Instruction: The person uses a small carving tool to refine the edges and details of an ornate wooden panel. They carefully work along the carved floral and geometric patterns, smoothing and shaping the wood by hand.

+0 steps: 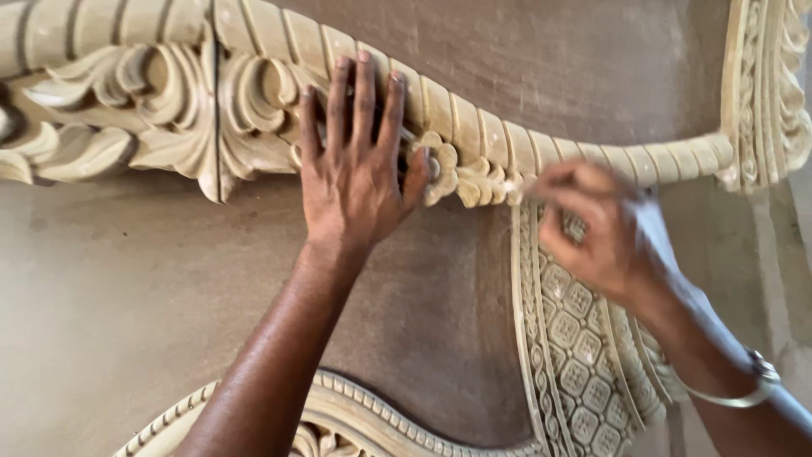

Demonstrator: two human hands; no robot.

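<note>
pale beige carved moulding (474, 135) with rope twists, brown board (127, 296)

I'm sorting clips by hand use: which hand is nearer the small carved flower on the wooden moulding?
Left. The left hand lies flat on the moulding, thumb touching the carved flower. The right hand, blurred, is off to the flower's right, apart from it.

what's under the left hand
The left hand lies flat on the carved rail, fingers spread over its ribbed edge and scrolls, thumb by a carved flower. The carving beneath the palm is covered. The right hand is blurred.
</note>
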